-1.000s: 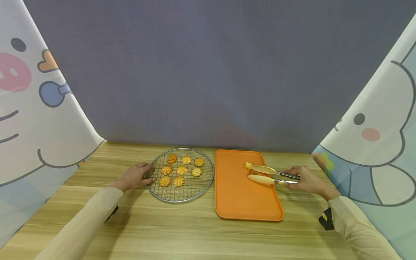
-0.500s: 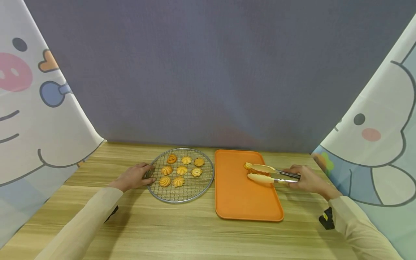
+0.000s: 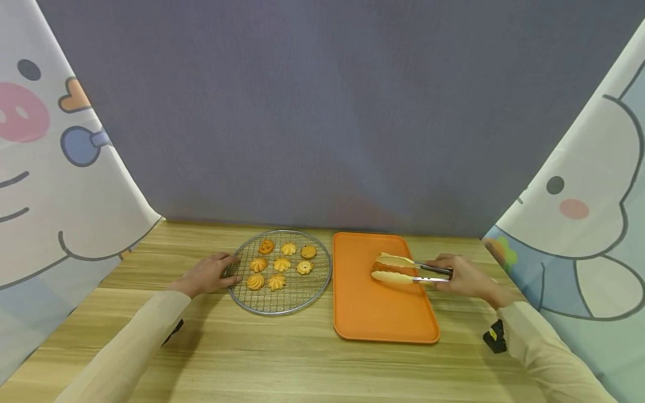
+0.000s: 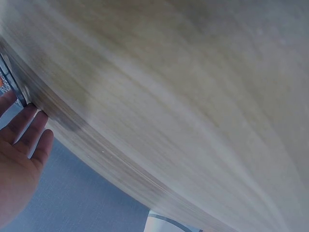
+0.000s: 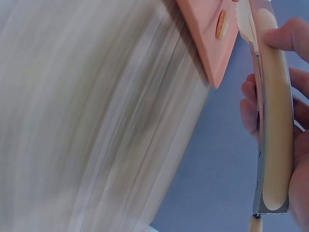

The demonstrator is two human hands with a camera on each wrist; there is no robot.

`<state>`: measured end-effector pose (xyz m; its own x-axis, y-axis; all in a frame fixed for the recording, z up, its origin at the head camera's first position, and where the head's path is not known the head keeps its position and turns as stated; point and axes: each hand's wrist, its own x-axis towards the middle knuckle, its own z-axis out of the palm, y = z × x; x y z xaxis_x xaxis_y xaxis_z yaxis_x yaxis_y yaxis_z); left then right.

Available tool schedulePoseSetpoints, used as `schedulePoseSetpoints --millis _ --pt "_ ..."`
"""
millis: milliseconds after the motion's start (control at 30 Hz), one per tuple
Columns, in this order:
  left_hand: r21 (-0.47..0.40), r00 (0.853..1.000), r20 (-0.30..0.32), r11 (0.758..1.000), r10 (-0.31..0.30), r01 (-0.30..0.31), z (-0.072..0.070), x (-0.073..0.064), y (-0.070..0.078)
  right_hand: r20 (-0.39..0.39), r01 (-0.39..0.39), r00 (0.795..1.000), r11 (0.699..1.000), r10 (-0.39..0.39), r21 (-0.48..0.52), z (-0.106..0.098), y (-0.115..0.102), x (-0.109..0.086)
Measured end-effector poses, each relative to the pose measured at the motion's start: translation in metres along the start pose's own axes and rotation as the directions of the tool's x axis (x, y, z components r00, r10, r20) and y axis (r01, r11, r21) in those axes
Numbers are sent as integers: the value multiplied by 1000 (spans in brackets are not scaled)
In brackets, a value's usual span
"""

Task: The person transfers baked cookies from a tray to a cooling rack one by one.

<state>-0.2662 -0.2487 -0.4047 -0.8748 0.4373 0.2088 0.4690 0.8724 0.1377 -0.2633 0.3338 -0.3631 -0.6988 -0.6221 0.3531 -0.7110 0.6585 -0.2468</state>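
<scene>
My left hand [image 3: 205, 275] rests at the left rim of a round wire cooling rack [image 3: 297, 296], its fingers touching the metal edge. Several piped cookies [image 3: 281, 264] lie in rows on the rack. On the right, my right hand [image 3: 463, 276] holds a pair of tongs [image 3: 432, 279] with pale tips, reaching over the orange tray [image 3: 378, 319]. Between the tips sits a reddish-brown cookie [image 3: 387, 268], partly hidden; whether it is lifted cannot be told. The right wrist view shows fingers wrapped around the handle and a cookie [image 5: 222, 24] on the tray.
The rack and tray stand side by side on a wood-grain table [image 3: 282, 358]. A grey cloth wall [image 3: 322, 117] rises behind them. Printed cartoon panels [image 3: 579, 224] close off both sides.
My right hand and the tongs have shifted left over the tray, and the brown cookie has moved left with the tips. My left hand and the rack have stayed put.
</scene>
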Motion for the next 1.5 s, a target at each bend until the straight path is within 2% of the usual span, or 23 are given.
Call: schedulePoseSetpoints --millis 333,533,833,1100,1333,1500 --pt "2 1000 -5 1000 -6 6 3 0 -2 60 21 998 995 -27 103 9 -12 18" --pt "1 1000 -2 1000 -9 9 4 0 -1 87 40 995 994 -48 98 14 -21 31" --pt "14 1000 -9 1000 6 -6 2 0 -1 130 16 991 993 -31 114 23 -39 50" --pt "6 1000 -4 1000 -2 2 0 -1 2 142 20 989 997 -30 73 28 -52 67" --pt "3 1000 2 1000 -6 6 -2 0 4 192 42 979 989 -70 143 32 -67 83" --pt "5 1000 7 1000 -12 12 -3 0 4 196 64 977 993 -83 97 39 -74 94"
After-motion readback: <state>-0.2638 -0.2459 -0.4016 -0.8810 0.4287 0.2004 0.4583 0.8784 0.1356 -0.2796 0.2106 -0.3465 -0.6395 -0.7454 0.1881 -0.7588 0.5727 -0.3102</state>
